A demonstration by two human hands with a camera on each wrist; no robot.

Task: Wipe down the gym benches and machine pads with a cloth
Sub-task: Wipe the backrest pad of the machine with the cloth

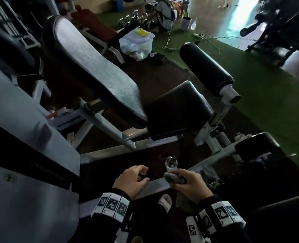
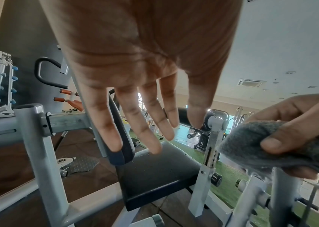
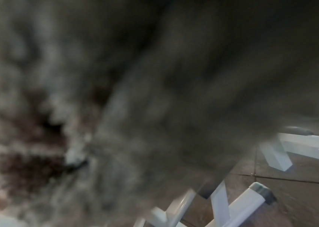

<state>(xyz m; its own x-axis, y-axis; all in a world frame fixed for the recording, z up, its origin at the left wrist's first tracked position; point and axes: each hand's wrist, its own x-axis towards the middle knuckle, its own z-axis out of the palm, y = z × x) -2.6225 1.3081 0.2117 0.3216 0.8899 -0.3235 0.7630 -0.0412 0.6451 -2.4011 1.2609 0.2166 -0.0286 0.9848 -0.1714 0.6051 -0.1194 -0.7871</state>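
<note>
From the head view, your right hand grips the grey cloth on the machine frame, near the seat pad. Left wrist view: your left hand hangs spread, holding nothing. Right wrist view's just blurry cloth.

No readable text, wrist bands carry only black-and-white square marker patterns

Back pad slopes away up to the left, and the seat pad sits right at its lower end. Beyond the seat, to the right, there's the roller pad. Down in front, left hand and right hand side by side, the cloth in the right, over the frame bar. Storage box on the floor behind the machine.
</note>
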